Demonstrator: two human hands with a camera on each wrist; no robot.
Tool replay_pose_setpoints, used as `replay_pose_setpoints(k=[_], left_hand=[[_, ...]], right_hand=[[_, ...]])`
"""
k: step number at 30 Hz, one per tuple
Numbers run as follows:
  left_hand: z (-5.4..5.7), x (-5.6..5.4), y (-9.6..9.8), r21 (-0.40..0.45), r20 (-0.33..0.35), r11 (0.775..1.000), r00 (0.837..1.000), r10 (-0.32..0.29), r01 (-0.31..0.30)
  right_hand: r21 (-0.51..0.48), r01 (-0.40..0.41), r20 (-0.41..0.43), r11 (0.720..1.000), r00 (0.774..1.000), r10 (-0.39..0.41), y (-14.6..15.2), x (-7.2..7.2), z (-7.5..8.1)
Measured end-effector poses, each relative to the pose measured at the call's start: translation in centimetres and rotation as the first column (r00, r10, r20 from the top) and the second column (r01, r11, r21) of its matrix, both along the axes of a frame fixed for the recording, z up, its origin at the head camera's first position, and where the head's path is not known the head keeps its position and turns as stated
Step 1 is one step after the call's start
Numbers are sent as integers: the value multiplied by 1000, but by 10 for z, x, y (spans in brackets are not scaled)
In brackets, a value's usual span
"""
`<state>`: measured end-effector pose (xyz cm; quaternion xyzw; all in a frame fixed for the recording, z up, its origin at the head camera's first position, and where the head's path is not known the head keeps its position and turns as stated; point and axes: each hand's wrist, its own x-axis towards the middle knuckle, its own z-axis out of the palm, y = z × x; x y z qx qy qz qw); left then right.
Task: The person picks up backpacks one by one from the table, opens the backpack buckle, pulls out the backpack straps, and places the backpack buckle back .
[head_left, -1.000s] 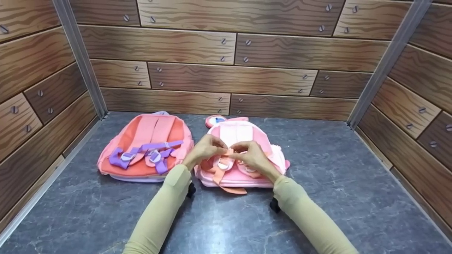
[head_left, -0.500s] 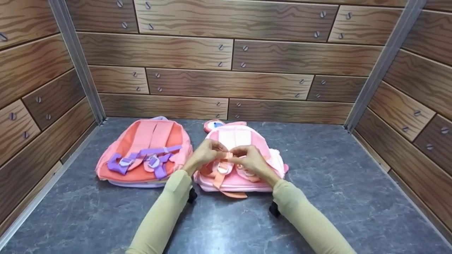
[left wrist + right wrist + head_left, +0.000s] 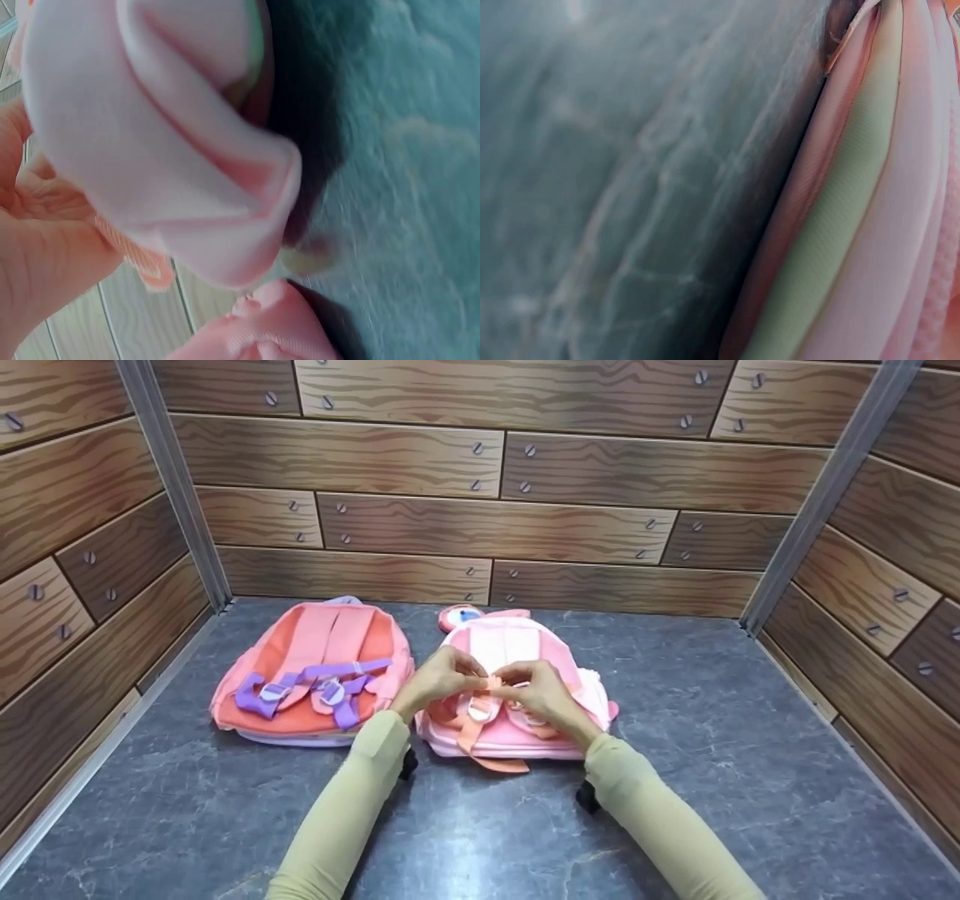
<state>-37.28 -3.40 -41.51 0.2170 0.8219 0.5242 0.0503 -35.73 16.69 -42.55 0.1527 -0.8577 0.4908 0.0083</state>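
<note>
A light pink backpack [image 3: 504, 639] lies strap side up in the head view. Above its middle, my left hand [image 3: 441, 675] and right hand [image 3: 543, 690] meet, fingertips pinching a small orange piece of the strap [image 3: 494, 684] between them. Whether that piece is a buckle is too small to tell. A loose orange strap end [image 3: 504, 766] trails onto the table. In the left wrist view, the left hand [image 3: 52, 262] is partly behind pink fabric [image 3: 135, 142], beside orange webbing [image 3: 142, 259]. The right wrist view has only the backpack's side [image 3: 877, 217], with hardly any hand visible.
To the left sits a coral backpack [image 3: 306, 630] with purple straps [image 3: 259, 703] and buckles. A plush eye piece [image 3: 460, 616] sticks out behind the pink backpack. The dark marbled table [image 3: 712, 735] is bounded by wood-patterned walls [image 3: 480, 525].
The head view has tipped slightly down and back up. Both hands stay at the orange strap, with only small finger shifts.
</note>
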Motion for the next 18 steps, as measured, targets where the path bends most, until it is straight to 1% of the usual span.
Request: replay_pose_setpoints(k=[2, 6, 11, 18], left_hand=[[0, 0, -2, 6, 5, 1000, 1000, -6, 6], [-2, -2, -1, 48, 32, 999, 999, -7, 6], [-1, -3, 4, 50, 31, 999, 999, -7, 6], [-1, -2, 7, 74, 51, 997, 999, 17, -21]], right_hand=[[-1, 2, 3, 1000, 1000, -2, 0, 0, 0], [-13, -14, 6, 1000, 1000, 14, 0, 0, 1], [-35, -25, -1, 999, 1000, 25, 2, 0, 0], [-33, -21, -22, 999, 1000, 20, 0, 0, 0]])
